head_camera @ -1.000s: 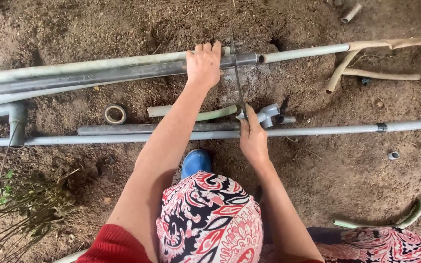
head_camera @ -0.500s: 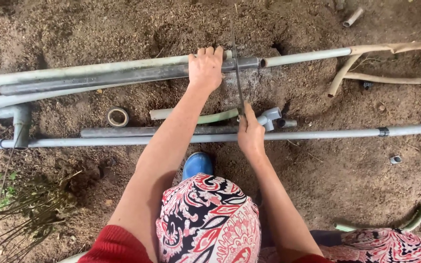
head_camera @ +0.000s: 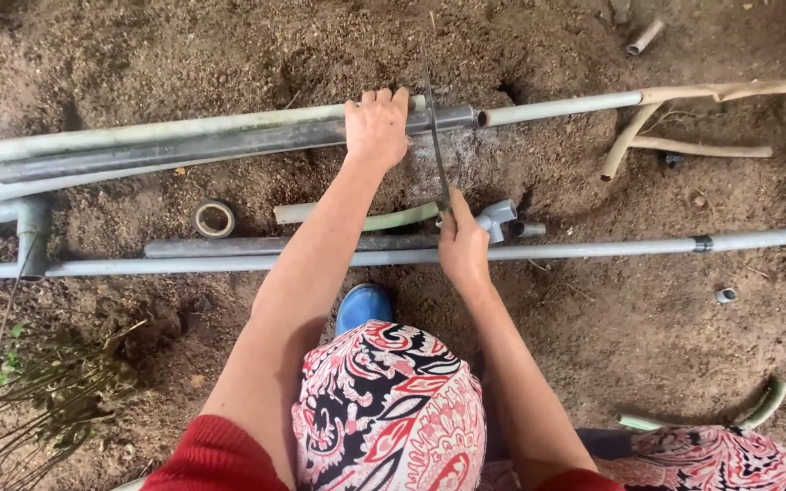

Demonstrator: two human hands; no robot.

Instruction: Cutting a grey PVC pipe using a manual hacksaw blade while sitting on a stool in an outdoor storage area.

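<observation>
Dark grey pipe (head_camera: 229,145) lies on the bare soil (head_camera: 229,55) among several paler pipes, running left to right across the upper part of the view, and it is the piece being sawn. The left hand (head_camera: 377,127) presses down on it near its right end, fingers (head_camera: 384,98) curled over the top and clamped around the pipe to pin it. The right hand (head_camera: 462,245) is closed around the handle of a thin saw blade (head_camera: 433,127), which stands on edge across the pipe just to the right of the left hand, close to the pipe's open end (head_camera: 477,116).

Judging from how the blade sits, the cut looks started but not through: the short end piece beyond the blade is in line with the rest and has not dropped away. How deep the blade has gone cannot be told from here.

Just beside the right hand lie a grey tee fitting (head_camera: 497,216) and a short curved greenish tube (head_camera: 366,218). A long light grey pipe (head_camera: 593,248) runs under the wrist, with another dark pipe (head_camera: 256,246) touching it on the left. A roll of tape (head_camera: 215,218) lies between the pipe rows. Further out are a pale forked branch (head_camera: 648,118), small pipe offcuts (head_camera: 726,295), a blue shoe (head_camera: 363,305) and patterned clothing (head_camera: 393,409).
</observation>
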